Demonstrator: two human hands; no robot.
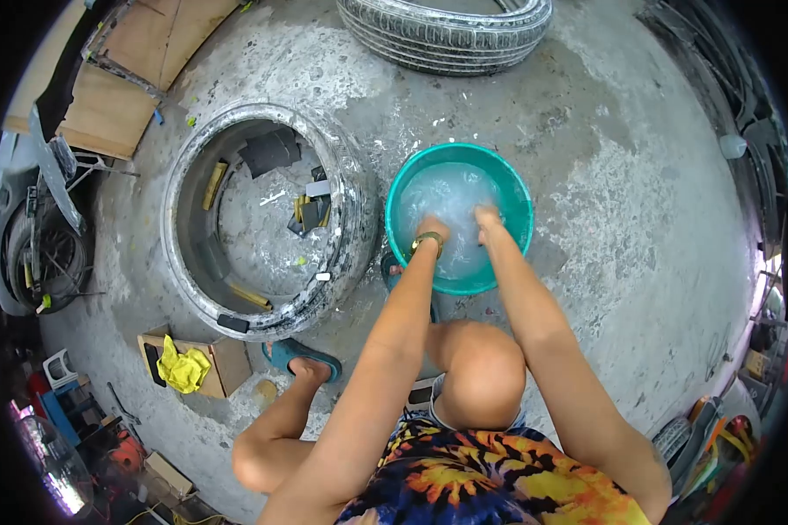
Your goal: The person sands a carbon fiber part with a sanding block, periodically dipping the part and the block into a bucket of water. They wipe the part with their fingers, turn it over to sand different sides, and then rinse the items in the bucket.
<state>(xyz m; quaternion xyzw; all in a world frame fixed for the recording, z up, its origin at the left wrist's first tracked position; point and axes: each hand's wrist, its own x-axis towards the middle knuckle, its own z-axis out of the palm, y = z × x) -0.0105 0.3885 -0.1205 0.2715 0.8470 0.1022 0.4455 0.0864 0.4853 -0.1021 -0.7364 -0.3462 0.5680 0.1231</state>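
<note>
A green plastic basin (524, 197) stands on the floor, holding cloudy, rippling water (451, 188). Both of my hands reach down into it. My left hand (433, 229), with a watch (426, 238) at the wrist, dips under the surface left of the middle. To its right, my right hand (486, 216) is also partly under water, a short gap away. The murky water hides the fingers of both hands, and whether they hold anything does not show.
Left of the basin lies a tire (179, 254) with sandpaper pieces (270, 152) and small blocks inside its ring. Another tire (446, 39) lies at the top. A wooden box (228, 366) with a yellow cloth (182, 366) sits at lower left. Clutter lines both sides.
</note>
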